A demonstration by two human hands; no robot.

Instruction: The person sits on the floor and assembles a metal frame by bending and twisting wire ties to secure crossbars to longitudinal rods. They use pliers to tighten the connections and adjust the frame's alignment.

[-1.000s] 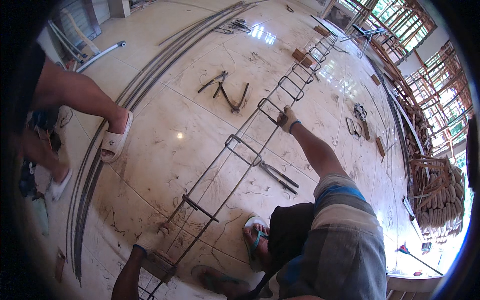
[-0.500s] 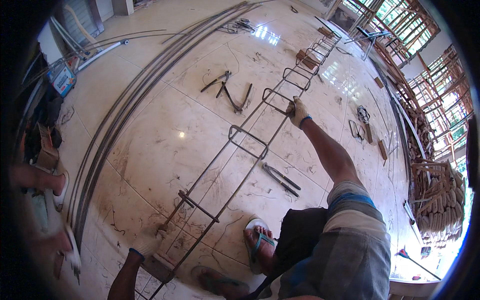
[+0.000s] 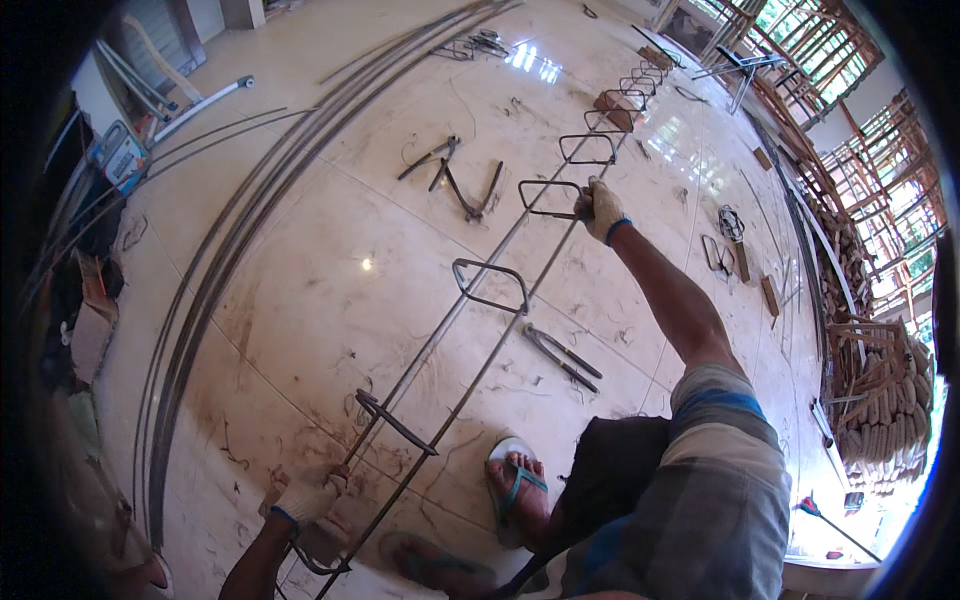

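A long cage of steel rebar (image 3: 476, 384) with square stirrups (image 3: 488, 266) along it runs from the lower left to the far right. My right hand (image 3: 603, 212), in a pale knitted glove, is closed on the cage where a stirrup corner meets the right-hand bar. Lower left, my gloved left hand (image 3: 310, 496) is closed round the left bar near the cage's near end; its fingers are partly hidden. Another stirrup (image 3: 398, 424) leans just beyond it. Beside the cage on the right lies a pair of pincers (image 3: 562, 357).
More pincers (image 3: 430, 165) and another pair (image 3: 472, 200) lie left of the cage. Loose rebar rods (image 3: 215, 290) curve along the left. A brick (image 3: 613, 112) sits under the cage's far part. Wire scraps litter the tiles. A person's foot shows at the lower left edge.
The stirrups now stand tilted differently, and one has appeared by my left hand, which has moved slightly up and right. My right hand is slightly higher. The other person's legs have mostly left view.
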